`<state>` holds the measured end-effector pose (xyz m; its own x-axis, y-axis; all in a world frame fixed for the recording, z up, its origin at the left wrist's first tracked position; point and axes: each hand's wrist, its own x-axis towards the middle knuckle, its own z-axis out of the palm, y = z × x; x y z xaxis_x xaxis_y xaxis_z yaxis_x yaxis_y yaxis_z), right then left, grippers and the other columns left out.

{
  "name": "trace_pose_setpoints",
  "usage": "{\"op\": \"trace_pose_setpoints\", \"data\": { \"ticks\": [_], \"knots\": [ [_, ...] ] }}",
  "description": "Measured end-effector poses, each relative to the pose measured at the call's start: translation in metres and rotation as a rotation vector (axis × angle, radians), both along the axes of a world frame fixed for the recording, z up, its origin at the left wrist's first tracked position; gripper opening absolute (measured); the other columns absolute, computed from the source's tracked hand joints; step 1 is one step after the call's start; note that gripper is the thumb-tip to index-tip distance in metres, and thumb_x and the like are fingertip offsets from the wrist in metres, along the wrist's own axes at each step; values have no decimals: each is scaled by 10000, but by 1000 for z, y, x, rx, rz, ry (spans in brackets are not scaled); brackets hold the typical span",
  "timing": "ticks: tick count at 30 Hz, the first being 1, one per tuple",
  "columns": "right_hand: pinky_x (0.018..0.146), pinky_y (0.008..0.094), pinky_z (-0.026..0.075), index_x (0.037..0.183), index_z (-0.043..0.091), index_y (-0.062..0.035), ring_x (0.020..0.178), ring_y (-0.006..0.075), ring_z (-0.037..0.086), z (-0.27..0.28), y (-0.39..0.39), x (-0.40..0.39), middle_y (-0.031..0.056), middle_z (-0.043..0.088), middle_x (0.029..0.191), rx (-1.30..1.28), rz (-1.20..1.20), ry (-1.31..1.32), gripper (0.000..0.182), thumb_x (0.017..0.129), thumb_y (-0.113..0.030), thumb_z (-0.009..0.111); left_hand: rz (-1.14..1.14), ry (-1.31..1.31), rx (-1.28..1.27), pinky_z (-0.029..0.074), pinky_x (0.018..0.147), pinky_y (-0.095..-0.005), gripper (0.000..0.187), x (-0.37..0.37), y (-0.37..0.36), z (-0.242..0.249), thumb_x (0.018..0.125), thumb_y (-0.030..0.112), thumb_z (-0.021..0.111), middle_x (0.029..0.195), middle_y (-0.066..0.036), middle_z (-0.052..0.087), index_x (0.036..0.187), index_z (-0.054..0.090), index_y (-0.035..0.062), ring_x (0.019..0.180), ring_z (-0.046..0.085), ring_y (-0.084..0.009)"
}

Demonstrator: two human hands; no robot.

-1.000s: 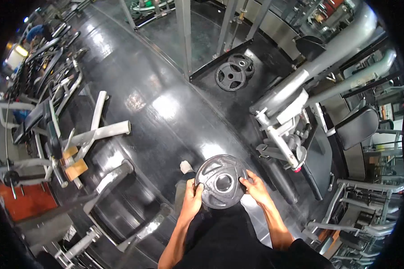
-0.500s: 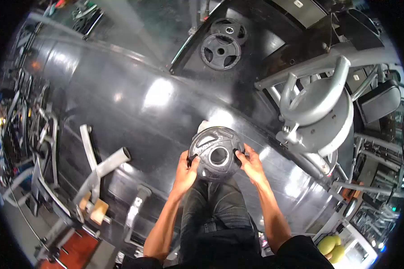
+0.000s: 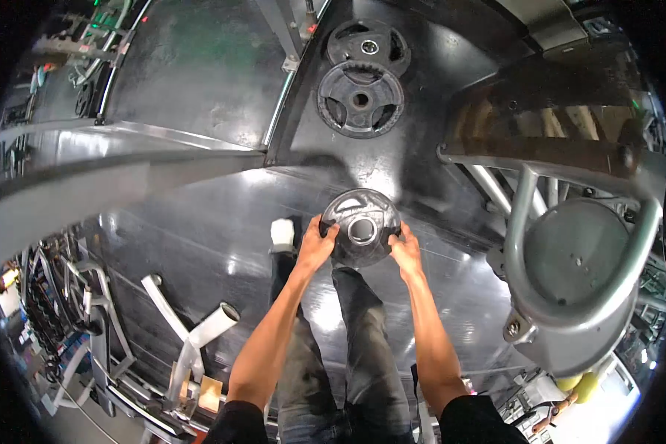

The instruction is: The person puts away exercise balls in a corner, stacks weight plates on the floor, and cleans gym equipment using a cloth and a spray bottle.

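Note:
A round black weight plate (image 3: 345, 250) with a metal-ringed centre hole is held out over the dark floor in front of my legs. My left hand (image 3: 317, 244) grips its left side through a handle slot, thumb on top. On the opposite side my right hand (image 3: 405, 249) is closed round the rim in the same way. Farther ahead, a larger weight plate (image 3: 360, 122) lies on the floor, overlapping another weight plate (image 3: 340, 44) behind it.
A grey tubular gym machine (image 3: 522, 222) with a round disc stands at the right. To the left, a blurred grey beam (image 3: 126, 189) crosses the view. Lower left is a metal frame (image 3: 218, 322) with pale tubes. A raised floor edge (image 3: 274, 126) runs near the plates.
I have stepped forward and turned, so the plates on the floor look nearer and the machine larger. Both hands keep hold of the weight plate. A white shoe now shows at its left.

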<state>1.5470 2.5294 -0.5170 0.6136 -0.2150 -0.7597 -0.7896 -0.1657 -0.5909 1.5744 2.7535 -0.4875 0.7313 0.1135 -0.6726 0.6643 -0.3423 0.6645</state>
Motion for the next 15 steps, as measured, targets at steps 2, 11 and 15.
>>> {"op": "trace_pose_setpoints", "data": {
  "ticks": [2, 11, 15],
  "knots": [
    [770, 350, 473, 1375, 391, -106, 923, 163, 569, -29, 6, 14, 63, 564, 1133, -22, -58, 13, 584, 809, -88, 535, 66, 55, -114, 339, 1023, -354, 586, 18, 2, -32, 852, 312, 593, 1263, -266, 485, 1263, 426, -71, 1219, 447, -339],
    [946, 300, 391, 1347, 360, 63, 1099, 250, 531, -147, 38, 93, 227, 535, 1214, 143, -282, 89, 685, 714, -94, 567, -117, 137, 16, 333, 998, -406, 446, 95, 23, -179, 820, 251, 547, 1158, -253, 457, 1191, 529, 5, 1154, 418, -391],
    [946, 322, 395, 1326, 414, 32, 1106, 287, 533, -191, 47, 116, 234, 529, 1233, 88, -219, 166, 691, 691, -173, 594, -177, 236, -106, 338, 998, -407, 469, 122, 36, -219, 813, 253, 552, 1192, -246, 443, 1213, 520, 9, 1159, 428, -382]
  ]
}}
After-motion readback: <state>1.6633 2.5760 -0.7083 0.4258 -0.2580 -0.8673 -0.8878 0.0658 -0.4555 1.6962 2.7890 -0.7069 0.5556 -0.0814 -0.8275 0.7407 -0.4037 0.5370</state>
